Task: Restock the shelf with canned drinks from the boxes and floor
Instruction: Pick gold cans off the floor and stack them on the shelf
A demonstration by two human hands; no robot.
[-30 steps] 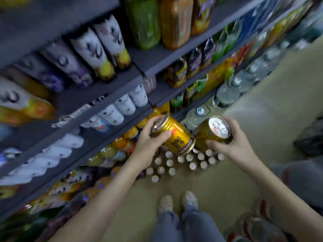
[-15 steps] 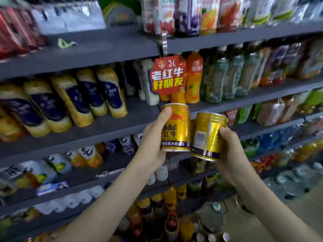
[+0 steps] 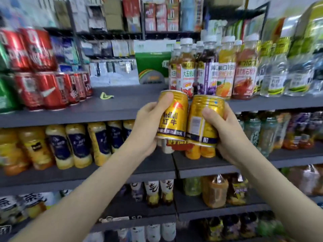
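Two cans: left can [image 3: 172,117], right can [image 3: 201,123], touching
Left hand [image 3: 148,124]: fingers wrap left can
Right hand [image 3: 227,137]: fingers wrap right can
Arms: raised before shelf [image 3: 122,105]

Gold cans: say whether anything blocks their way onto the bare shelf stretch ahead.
Nothing visible blocks it. The left hand and right hand hold the gold cans before that shelf; only a yellow-green scrap lies there.

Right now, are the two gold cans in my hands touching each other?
Touching. The head view shows the left-hand can and right-hand can meeting along their lower sides with no gap, tops leaning slightly apart.
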